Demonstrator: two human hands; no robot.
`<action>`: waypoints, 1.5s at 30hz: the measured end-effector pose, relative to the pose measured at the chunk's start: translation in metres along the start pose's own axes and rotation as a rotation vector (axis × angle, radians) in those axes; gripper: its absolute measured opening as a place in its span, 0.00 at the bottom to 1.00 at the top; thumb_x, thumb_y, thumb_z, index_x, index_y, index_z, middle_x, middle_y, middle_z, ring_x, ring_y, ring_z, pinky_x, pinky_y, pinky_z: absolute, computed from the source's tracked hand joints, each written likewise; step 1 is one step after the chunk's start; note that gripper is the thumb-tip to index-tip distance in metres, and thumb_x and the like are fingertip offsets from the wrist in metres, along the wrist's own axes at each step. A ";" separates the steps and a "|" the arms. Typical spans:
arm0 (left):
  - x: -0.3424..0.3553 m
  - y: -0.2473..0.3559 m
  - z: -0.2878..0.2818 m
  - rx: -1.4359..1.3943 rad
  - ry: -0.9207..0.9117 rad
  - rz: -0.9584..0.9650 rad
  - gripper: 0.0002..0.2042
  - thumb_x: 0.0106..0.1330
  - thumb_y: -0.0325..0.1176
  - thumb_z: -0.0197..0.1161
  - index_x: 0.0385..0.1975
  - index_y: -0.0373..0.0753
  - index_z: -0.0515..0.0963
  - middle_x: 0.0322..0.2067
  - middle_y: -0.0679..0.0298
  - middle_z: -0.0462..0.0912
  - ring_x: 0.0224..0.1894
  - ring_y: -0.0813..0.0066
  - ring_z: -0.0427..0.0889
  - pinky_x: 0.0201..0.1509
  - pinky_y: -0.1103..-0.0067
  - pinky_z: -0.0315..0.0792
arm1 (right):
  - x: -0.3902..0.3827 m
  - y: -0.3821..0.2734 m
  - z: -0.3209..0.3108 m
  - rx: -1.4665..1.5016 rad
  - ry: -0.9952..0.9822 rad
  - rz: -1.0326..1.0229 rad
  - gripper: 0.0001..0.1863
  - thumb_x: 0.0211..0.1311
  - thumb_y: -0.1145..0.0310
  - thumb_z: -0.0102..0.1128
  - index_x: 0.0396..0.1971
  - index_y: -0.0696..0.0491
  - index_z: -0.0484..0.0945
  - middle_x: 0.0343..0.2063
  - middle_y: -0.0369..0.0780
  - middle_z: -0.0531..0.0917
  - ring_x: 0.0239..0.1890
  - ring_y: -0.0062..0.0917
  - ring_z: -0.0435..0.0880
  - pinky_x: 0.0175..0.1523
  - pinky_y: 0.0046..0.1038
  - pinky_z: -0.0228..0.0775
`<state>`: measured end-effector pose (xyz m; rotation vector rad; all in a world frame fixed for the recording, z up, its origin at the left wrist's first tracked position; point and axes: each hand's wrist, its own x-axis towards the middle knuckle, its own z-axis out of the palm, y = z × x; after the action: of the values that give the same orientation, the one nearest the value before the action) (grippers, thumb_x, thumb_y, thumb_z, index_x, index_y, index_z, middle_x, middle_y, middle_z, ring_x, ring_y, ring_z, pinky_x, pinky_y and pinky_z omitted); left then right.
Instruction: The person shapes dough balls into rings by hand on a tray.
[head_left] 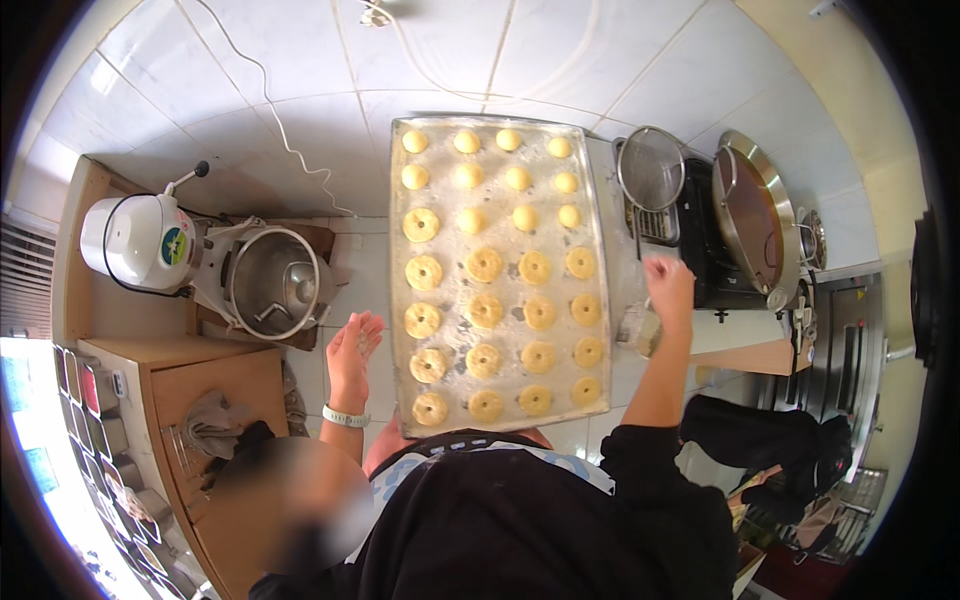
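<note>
A large metal tray (450, 300) lies before me, dusted with flour and set with several rows of dough pieces. Toward its far end the pieces are round dough balls (471, 221). The nearer rows and the far-left column's lower part are flattened dough rings (485, 310) with a hole in the middle. My left hand (355, 348) is held beside the tray's left edge, palm turned up, fingers stretched out, with what looks like flour on the palm. To the right of the tray my right hand (668, 285) is closed, fingertips together, above a small clear container (638, 328); whether it holds anything is hidden.
A white stand mixer (135, 240) with a metal bowl (280, 283) stands at the left. At the right are a mesh strainer (651, 168) and a wide pan of brown liquid (752, 210) on a black stove (700, 240). A person's blurred head (290, 500) is at lower left.
</note>
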<state>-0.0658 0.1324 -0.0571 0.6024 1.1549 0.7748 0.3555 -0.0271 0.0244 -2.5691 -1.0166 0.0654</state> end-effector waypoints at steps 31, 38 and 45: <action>0.004 0.018 0.063 -0.661 -0.423 -0.298 0.41 0.63 0.59 0.45 0.58 0.21 0.52 0.59 0.44 0.58 0.62 0.55 0.59 0.66 0.67 0.54 | -0.006 -0.156 0.151 -0.081 -0.129 -0.723 0.35 0.65 0.48 0.32 0.63 0.60 0.49 0.63 0.48 0.55 0.66 0.36 0.53 0.68 0.43 0.38; 0.025 0.025 -0.006 -0.658 -0.229 -0.265 0.34 0.66 0.53 0.46 0.57 0.24 0.56 0.55 0.47 0.65 0.59 0.57 0.64 0.64 0.68 0.58 | 0.007 -0.166 0.202 -0.292 -0.332 -0.616 0.35 0.66 0.47 0.30 0.64 0.57 0.49 0.66 0.41 0.50 0.68 0.31 0.48 0.68 0.45 0.35; 0.046 0.029 -0.024 -0.627 -0.208 -0.308 0.29 0.67 0.47 0.47 0.56 0.26 0.58 0.55 0.49 0.66 0.59 0.60 0.65 0.63 0.69 0.59 | 0.002 -0.164 0.208 -0.269 -0.300 -0.620 0.35 0.65 0.47 0.32 0.64 0.56 0.46 0.66 0.42 0.49 0.68 0.32 0.47 0.67 0.49 0.31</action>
<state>-0.0854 0.1873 -0.0681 -0.0216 0.7296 0.7361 0.2131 0.1517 -0.1097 -2.3840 -2.0116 0.1595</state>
